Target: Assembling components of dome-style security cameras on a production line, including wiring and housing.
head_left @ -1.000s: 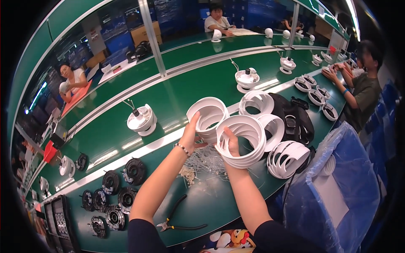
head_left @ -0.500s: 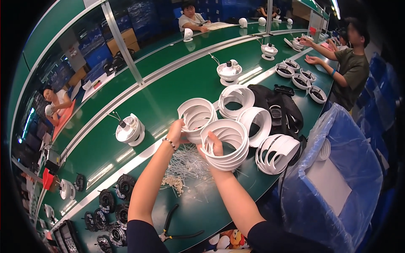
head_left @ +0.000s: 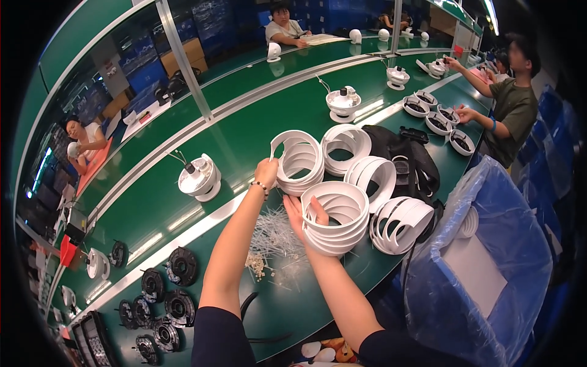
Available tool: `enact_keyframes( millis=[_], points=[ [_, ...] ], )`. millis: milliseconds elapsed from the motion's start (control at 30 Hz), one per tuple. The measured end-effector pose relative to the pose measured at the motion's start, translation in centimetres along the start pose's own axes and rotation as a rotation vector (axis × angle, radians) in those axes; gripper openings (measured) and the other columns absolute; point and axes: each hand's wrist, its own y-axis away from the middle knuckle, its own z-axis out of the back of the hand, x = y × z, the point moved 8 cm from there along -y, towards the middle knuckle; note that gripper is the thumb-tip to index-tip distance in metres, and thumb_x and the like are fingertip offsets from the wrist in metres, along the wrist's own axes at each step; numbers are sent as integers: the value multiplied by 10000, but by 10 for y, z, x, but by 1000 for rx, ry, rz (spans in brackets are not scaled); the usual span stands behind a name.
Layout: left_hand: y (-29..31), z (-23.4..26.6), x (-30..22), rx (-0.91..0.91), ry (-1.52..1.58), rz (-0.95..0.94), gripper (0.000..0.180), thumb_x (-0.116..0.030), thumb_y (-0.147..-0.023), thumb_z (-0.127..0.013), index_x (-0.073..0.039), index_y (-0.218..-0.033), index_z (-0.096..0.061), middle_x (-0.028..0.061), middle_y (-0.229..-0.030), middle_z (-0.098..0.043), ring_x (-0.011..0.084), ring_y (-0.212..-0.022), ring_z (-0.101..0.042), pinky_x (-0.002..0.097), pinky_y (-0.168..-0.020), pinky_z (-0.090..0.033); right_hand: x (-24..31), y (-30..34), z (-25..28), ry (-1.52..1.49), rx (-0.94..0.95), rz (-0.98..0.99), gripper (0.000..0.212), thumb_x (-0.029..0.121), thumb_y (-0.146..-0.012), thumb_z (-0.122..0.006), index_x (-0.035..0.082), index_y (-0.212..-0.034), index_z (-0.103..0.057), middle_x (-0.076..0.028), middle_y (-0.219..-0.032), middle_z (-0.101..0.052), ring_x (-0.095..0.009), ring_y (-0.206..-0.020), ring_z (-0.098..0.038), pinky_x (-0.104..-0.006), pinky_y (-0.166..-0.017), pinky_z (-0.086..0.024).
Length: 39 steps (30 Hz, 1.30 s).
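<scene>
My left hand point(head_left: 265, 175) grips the left edge of a standing stack of white plastic rings point(head_left: 298, 160). Its fingers are partly hidden behind that edge. My right hand point(head_left: 307, 215) holds a nearer stack of white rings point(head_left: 336, 221), with the thumb hooked inside the rim and the fingers along its outer left side. Both stacks are made of nested, cut-away rings and sit side by side. Farther back is another ring stack point(head_left: 344, 150), and one point(head_left: 370, 182) leans to the right of it. Nearest the bench edge, a slotted stack point(head_left: 402, 225) lies tilted.
Clear cable ties point(head_left: 276, 235) and small beige pieces point(head_left: 255, 265) lie by my forearms. Black round parts point(head_left: 181, 266) are at the left; pliers handles point(head_left: 269, 338) show partly. A black bag point(head_left: 400, 160) and a blue-lined bin point(head_left: 449, 269) stand right. White lamp-like units point(head_left: 199, 178) line the conveyor.
Both hands have shifted slightly right in the picture. The left hand's stack now stands more upright, its opening facing me more. The right hand keeps hold of its stack. A co-worker's arms have moved.
</scene>
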Motion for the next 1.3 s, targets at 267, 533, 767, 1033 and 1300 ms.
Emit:
enact_keyframes(
  millis=[267, 533, 767, 1033, 1300],
  points=[
    [9, -1, 0, 53, 91, 3, 564, -193, -665, -583, 47, -1146, -415, 169, -913, -592, 228, -803, -590, 296, -719, -457, -10, 22, -3, -119, -20, -83, 567, 106, -774, -570, -104, -1174, -227, -256, -1269, -273, -356, -1190, -295, -431, -1005, -277],
    [179, 10, -177, 79, -135, -902, 834, -353, -577, -722, 18, -1209, -323, 201, -1193, -407, 341, -1070, -428, 409, -949, -281, 3, 20, -1, 79, 44, -45, 403, 204, -816, -533, -8, -1131, -398, -138, -1106, -483, -270, -1046, -454, -393, -944, -343],
    [258, -57, -147, 705, -933, -1041, 1049, -119, -444, -709, -27, -1317, -135, 175, -824, -578, 337, -778, -568, 427, -785, -407, -4, 58, -58, 323, 106, 97, 394, 333, -857, -410, 96, -1171, -405, -83, -1057, -517, -199, -968, -498, -342, -853, -402],
    [230, -69, -135, 656, -854, -1017, 862, -39, -569, -583, -109, -1322, -170, 188, -724, -571, 363, -654, -562, 419, -595, -452, 0, 41, -8, 69, 125, -18, 361, 361, -859, -365, 117, -1112, -446, -49, -1018, -530, -180, -949, -509, -314, -829, -414],
    [224, -88, -133, 649, -889, -1088, 823, -42, -570, -616, -77, -1281, -203, 197, -706, -563, 361, -677, -565, 409, -593, -458, -36, 101, -2, 170, -470, -55, 294, 283, -864, -347, 47, -953, -501, -49, -891, -550, -176, -833, -534, -321, -755, -446]
  ],
)
